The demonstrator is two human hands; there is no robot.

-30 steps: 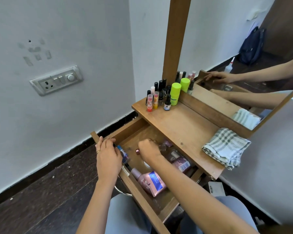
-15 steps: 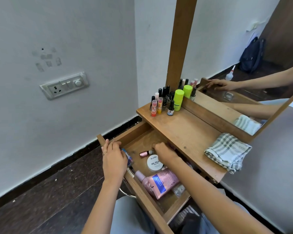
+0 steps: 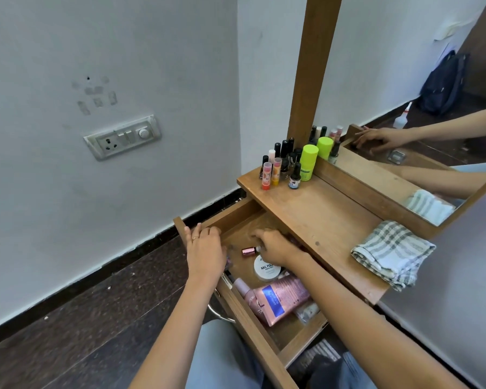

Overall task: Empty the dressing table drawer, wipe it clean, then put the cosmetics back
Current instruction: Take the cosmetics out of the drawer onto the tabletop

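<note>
The wooden drawer [image 3: 253, 327] of the dressing table is pulled out. In it lie a small pink bottle [image 3: 248, 251], a white nail-polish-remover jar [image 3: 265, 269], a pink tube with a blue label [image 3: 281, 299], a pink pump bottle [image 3: 244, 290] and a small clear item [image 3: 306, 311]. My left hand [image 3: 205, 254] lies over the drawer's front edge, fingers curled on it. My right hand [image 3: 275, 245] reaches into the rear of the drawer, fingertips down beside the pink bottle; what they touch is hidden. A folded checked cloth [image 3: 390, 251] lies on the tabletop [image 3: 320, 214].
Several nail polish bottles and lip balms [image 3: 275, 169] and a green stick [image 3: 308, 162] stand at the tabletop's back left corner, against the mirror [image 3: 404, 108] and its wooden post. A wall with a switch plate [image 3: 122, 137] is on the left; dark floor lies below.
My right hand has moved from the middle of the drawer toward its rear, uncovering the white jar and the small pink bottle. My left hand has stayed on the drawer front.
</note>
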